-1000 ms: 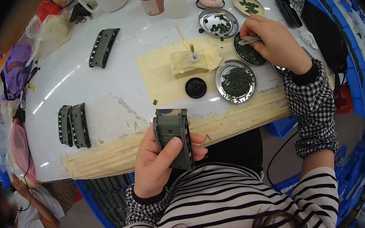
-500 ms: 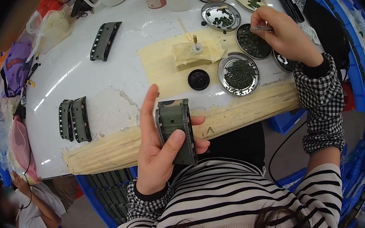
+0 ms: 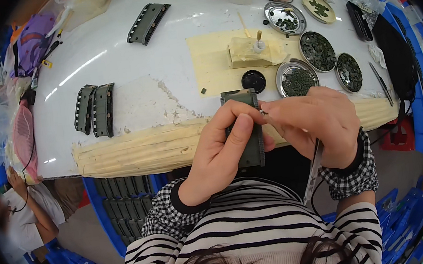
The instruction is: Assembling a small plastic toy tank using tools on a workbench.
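My left hand [image 3: 219, 149] is closed around a dark green toy tank hull [image 3: 251, 151] with toothed, track-like edges, held upright over the table's front edge. My right hand [image 3: 321, 123] has metal tweezers [image 3: 312, 169] tucked in it, their length slanting down toward my body. Thumb and forefinger of the right hand meet the left fingertips at the hull's right edge, pinching a tiny piece that I cannot make out clearly. Beyond them, round dishes hold small green parts: a steel dish [image 3: 311, 65], another dish [image 3: 343, 88] and a silver plate [image 3: 280, 86].
Two similar hulls [image 3: 103, 112] lie at the left, another hull [image 3: 147, 24] farther back. A taped block [image 3: 245, 56] holds a small pot with a stick. A black lid [image 3: 253, 81] is nearby. Below the table, a blue crate [image 3: 108, 220] contains several hulls.
My right hand has come from the dish of green parts to the hull's right edge. The left forefinger has bent in to meet it. The view has shifted.
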A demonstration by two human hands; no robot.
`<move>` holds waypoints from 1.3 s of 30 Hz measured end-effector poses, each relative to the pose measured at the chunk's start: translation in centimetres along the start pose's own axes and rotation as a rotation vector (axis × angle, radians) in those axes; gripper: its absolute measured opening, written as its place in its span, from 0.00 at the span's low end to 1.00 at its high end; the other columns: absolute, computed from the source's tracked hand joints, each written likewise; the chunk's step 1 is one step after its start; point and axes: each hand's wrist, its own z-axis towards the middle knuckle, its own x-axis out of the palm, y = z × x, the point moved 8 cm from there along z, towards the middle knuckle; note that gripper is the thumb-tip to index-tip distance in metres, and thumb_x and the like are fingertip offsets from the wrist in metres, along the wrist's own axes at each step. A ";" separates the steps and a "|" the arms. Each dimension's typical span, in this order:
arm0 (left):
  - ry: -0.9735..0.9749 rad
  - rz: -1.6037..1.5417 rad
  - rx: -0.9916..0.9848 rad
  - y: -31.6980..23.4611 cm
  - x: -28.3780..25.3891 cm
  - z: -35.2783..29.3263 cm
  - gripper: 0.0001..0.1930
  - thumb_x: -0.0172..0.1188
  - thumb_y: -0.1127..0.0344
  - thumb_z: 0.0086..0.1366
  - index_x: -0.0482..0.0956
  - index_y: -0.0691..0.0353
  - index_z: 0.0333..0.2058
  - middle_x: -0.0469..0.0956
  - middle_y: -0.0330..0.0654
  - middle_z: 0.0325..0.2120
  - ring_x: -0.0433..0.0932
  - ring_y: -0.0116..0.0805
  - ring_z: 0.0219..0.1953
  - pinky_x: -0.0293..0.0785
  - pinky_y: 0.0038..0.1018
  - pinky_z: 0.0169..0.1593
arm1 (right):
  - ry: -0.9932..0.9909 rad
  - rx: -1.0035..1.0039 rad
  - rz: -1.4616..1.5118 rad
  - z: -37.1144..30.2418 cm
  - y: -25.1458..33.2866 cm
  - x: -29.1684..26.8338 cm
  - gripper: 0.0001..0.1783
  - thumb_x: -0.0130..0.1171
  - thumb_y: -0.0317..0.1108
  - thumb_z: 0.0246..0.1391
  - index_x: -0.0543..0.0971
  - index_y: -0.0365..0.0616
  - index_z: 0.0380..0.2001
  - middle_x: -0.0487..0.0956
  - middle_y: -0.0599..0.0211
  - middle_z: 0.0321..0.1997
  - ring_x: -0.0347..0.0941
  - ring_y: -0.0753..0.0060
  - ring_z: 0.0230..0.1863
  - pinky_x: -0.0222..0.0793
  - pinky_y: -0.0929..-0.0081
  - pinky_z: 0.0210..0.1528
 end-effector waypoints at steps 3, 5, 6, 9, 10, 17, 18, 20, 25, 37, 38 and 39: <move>-0.021 0.064 0.085 -0.9 -0.3 -0.1 0.10 0.44 0.62 0.74 0.68 0.63 0.39 0.74 0.37 0.33 0.76 0.20 0.34 0.75 0.19 0.40 | 0.019 -0.098 -0.044 0.2 1.2 1.4 0.17 0.65 0.21 0.42 0.77 0.43 0.39 0.84 0.65 0.35 0.76 0.75 0.22 0.61 0.80 0.20; -0.059 0.059 0.091 -1.2 -0.6 -0.3 0.10 0.44 0.63 0.74 0.68 0.63 0.38 0.74 0.37 0.32 0.75 0.20 0.33 0.75 0.19 0.40 | 0.010 -0.145 -0.098 0.5 1.8 2.0 0.17 0.63 0.25 0.42 0.77 0.42 0.40 0.83 0.65 0.34 0.74 0.76 0.20 0.60 0.80 0.21; -0.065 0.068 0.105 -1.3 -0.8 -0.2 0.10 0.44 0.63 0.74 0.68 0.63 0.38 0.73 0.37 0.32 0.75 0.20 0.33 0.75 0.18 0.40 | 0.005 -0.161 -0.131 0.6 2.0 2.2 0.17 0.62 0.27 0.41 0.79 0.42 0.39 0.83 0.65 0.33 0.71 0.77 0.19 0.60 0.81 0.21; -0.064 0.106 0.163 -1.6 -1.3 -0.2 0.10 0.45 0.63 0.74 0.68 0.63 0.38 0.73 0.36 0.32 0.74 0.20 0.32 0.74 0.17 0.39 | -0.012 -0.153 -0.170 0.8 2.4 2.6 0.17 0.63 0.29 0.40 0.80 0.41 0.39 0.82 0.65 0.32 0.72 0.77 0.19 0.60 0.82 0.21; -0.066 0.103 0.175 -1.7 -1.4 -0.3 0.09 0.45 0.63 0.74 0.68 0.63 0.38 0.73 0.36 0.32 0.74 0.19 0.32 0.73 0.17 0.38 | -0.023 -0.126 -0.150 0.9 2.3 2.6 0.17 0.64 0.29 0.40 0.80 0.41 0.38 0.82 0.65 0.32 0.73 0.77 0.20 0.60 0.82 0.21; -0.045 0.281 0.244 -2.3 -2.1 -0.8 0.10 0.43 0.63 0.74 0.70 0.64 0.41 0.72 0.45 0.45 0.71 0.27 0.45 0.67 0.24 0.51 | -0.091 0.017 0.062 1.3 1.2 2.8 0.16 0.68 0.23 0.36 0.81 0.37 0.35 0.78 0.64 0.29 0.76 0.68 0.25 0.71 0.77 0.24; -0.022 0.379 0.254 -2.4 -2.3 -0.9 0.11 0.42 0.62 0.74 0.70 0.63 0.42 0.71 0.49 0.51 0.70 0.30 0.52 0.66 0.27 0.57 | -0.069 0.025 0.065 1.3 1.3 2.8 0.16 0.68 0.23 0.36 0.81 0.37 0.34 0.77 0.64 0.28 0.76 0.67 0.25 0.72 0.77 0.24; 0.019 0.483 0.282 -2.8 -2.3 -0.9 0.12 0.41 0.62 0.75 0.70 0.63 0.42 0.71 0.50 0.51 0.71 0.30 0.51 0.67 0.27 0.56 | -0.027 0.015 0.043 1.3 1.5 3.0 0.16 0.68 0.22 0.36 0.80 0.36 0.34 0.75 0.64 0.28 0.75 0.66 0.24 0.72 0.77 0.24; -0.054 0.331 0.263 -2.6 -1.8 -2.0 0.16 0.46 0.71 0.71 0.62 0.65 0.56 0.69 0.46 0.47 0.73 0.27 0.44 0.74 0.22 0.41 | -0.142 0.061 0.052 1.6 0.6 1.8 0.13 0.66 0.21 0.35 0.79 0.38 0.30 0.74 0.64 0.27 0.73 0.67 0.23 0.71 0.74 0.23; -0.037 0.761 0.343 -2.6 -1.0 -2.8 0.43 0.43 0.80 0.67 0.21 0.56 0.67 0.71 0.58 0.48 0.78 0.37 0.42 0.78 0.29 0.43 | -0.007 0.099 -0.003 1.4 -0.2 2.8 0.13 0.68 0.20 0.38 0.79 0.40 0.31 0.75 0.64 0.28 0.73 0.65 0.23 0.68 0.74 0.23; -0.042 0.803 0.349 -2.7 -0.9 -2.9 0.43 0.43 0.80 0.67 0.21 0.58 0.67 0.71 0.58 0.48 0.78 0.38 0.42 0.78 0.29 0.44 | -0.001 0.061 -0.037 1.3 0.0 2.9 0.12 0.66 0.22 0.38 0.78 0.39 0.31 0.74 0.65 0.29 0.73 0.66 0.22 0.68 0.74 0.23; -0.044 0.825 0.352 -2.7 -0.8 -2.9 0.43 0.43 0.81 0.67 0.21 0.59 0.67 0.71 0.58 0.49 0.78 0.38 0.42 0.78 0.28 0.44 | 0.007 0.021 -0.074 1.2 0.1 3.0 0.13 0.65 0.25 0.38 0.77 0.39 0.31 0.73 0.65 0.29 0.72 0.68 0.22 0.68 0.75 0.22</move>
